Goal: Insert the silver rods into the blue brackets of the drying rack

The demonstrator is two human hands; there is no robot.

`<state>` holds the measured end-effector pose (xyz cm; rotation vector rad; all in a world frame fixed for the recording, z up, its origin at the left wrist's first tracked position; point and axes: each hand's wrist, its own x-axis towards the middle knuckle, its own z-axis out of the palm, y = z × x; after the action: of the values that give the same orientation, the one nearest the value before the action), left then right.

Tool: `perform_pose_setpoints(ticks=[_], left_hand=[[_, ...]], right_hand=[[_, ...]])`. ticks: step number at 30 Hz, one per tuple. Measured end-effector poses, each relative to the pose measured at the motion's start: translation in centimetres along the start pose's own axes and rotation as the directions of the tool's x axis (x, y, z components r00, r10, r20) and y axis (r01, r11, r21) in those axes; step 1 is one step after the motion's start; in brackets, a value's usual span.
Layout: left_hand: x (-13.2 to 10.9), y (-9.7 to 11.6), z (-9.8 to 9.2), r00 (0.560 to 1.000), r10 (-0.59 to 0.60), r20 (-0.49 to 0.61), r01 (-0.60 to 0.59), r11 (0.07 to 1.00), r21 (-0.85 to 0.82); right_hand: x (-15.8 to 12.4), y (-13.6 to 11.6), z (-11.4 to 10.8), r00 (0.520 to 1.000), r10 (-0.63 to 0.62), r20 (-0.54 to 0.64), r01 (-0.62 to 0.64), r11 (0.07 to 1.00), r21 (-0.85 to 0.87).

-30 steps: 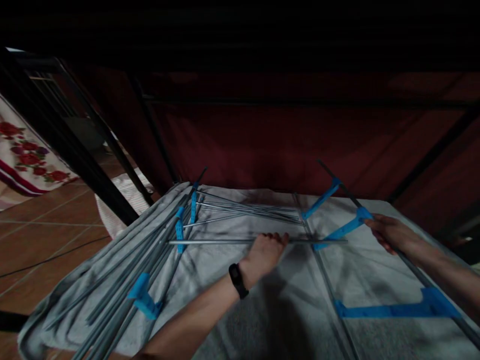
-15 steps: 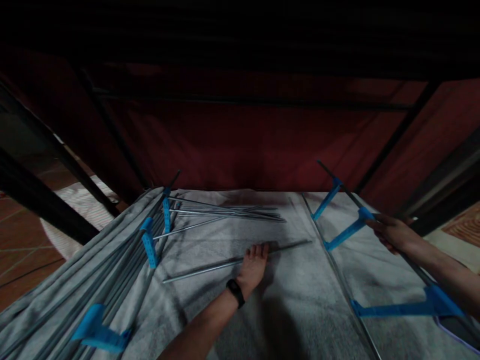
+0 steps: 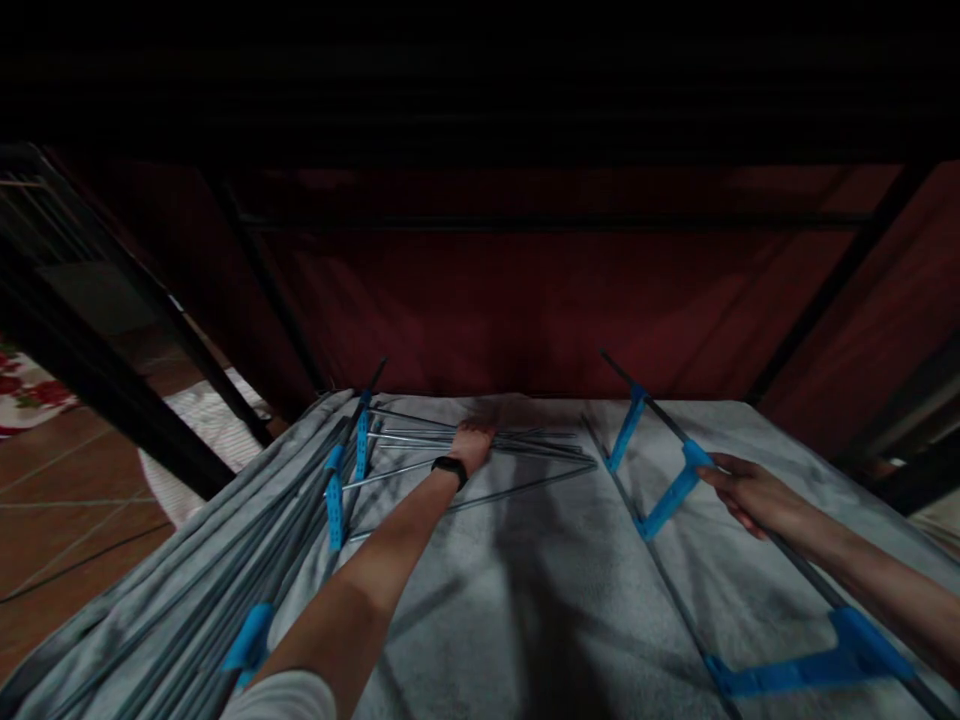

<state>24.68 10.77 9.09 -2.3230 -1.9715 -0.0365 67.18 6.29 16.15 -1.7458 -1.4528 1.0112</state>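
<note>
My left hand (image 3: 472,442), with a black band on its wrist, reaches over a bunch of thin metal rods (image 3: 536,443). Its fingers look curled down on the rods; how many they hold is hidden. My right hand (image 3: 750,492) is closed around a grey pole (image 3: 806,575) just below a blue plastic bracket (image 3: 679,490). Other blue brackets (image 3: 810,672) join that pole to a second one (image 3: 671,590) lying on the grey cloth. A loose rod (image 3: 517,490) lies nearer me than the bunch, partly behind my left forearm.
On the left lie several long grey tubes (image 3: 232,570), with blue brackets (image 3: 334,510) standing on a pole beside them. Grey cloth (image 3: 465,640) covers the surface. Dark frame bars (image 3: 277,280) and red fabric (image 3: 525,310) close off the far side. Tiled floor (image 3: 67,530) shows at left.
My left hand has left the loose rod and moved away from me onto the bunch of rods. My right hand still grips the pole, which leans slightly further left. The view has shifted a little.
</note>
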Motion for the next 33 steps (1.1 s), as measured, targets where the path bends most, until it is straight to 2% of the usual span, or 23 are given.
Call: perform_pose_setpoints(ticks=[3,6,8,12,16,20,23,26,29,33], left_hand=[[-0.1,-0.7,0.1,0.999,0.015,0.035,-0.014,1.0,-0.018],[-0.8,-1.8,-0.7,0.999,0.022,0.05,-0.021,1.0,-0.02],[-1.4,-2.9,-1.8,0.999,0.015,0.046,-0.015,1.0,-0.005],[-2.4,-4.4,-5.0,0.999,0.001,-0.045,-0.001,1.0,-0.021],[-3.1,-4.4,-7.7,0.997,0.009,-0.077,-0.015,0.996,-0.085],[-3.9,-5.0,-9.1,0.998,-0.018,-0.061,0.014,0.998,-0.06],[-4.1,-6.2,-8.9,1.0,-0.016,-0.024,0.017,1.0,0.003],[-4.1,-6.9,-7.9,0.999,-0.029,0.014,0.028,0.995,0.091],[-4.2,-6.8,-6.6,1.0,0.006,0.007,-0.007,0.993,0.121],[-4.6,-6.8,-4.2,0.996,0.035,0.077,-0.046,0.989,0.14]], right_hand=[[-0.3,-1.4,0.7,0.992,0.003,0.122,-0.007,0.999,0.033],[-0.4,-2.5,1.1,0.993,0.007,0.118,-0.014,0.998,0.056],[-0.1,-3.0,1.2,0.993,0.001,0.122,-0.009,0.998,0.066],[0.6,-3.3,1.4,0.992,-0.015,0.124,0.005,0.997,0.075],[0.3,-3.2,2.3,0.987,-0.045,0.152,0.029,0.994,0.106],[-1.0,-3.4,3.2,0.978,-0.079,0.191,0.06,0.993,0.105],[-1.3,-3.5,3.0,0.983,-0.054,0.175,0.038,0.995,0.094],[-0.9,-3.2,1.7,0.993,-0.037,0.116,0.032,0.999,0.044],[-0.2,-2.5,0.2,0.997,-0.042,0.06,0.042,0.999,-0.004],[0.2,-1.4,-0.8,0.999,-0.038,0.037,0.037,0.999,0.022]])
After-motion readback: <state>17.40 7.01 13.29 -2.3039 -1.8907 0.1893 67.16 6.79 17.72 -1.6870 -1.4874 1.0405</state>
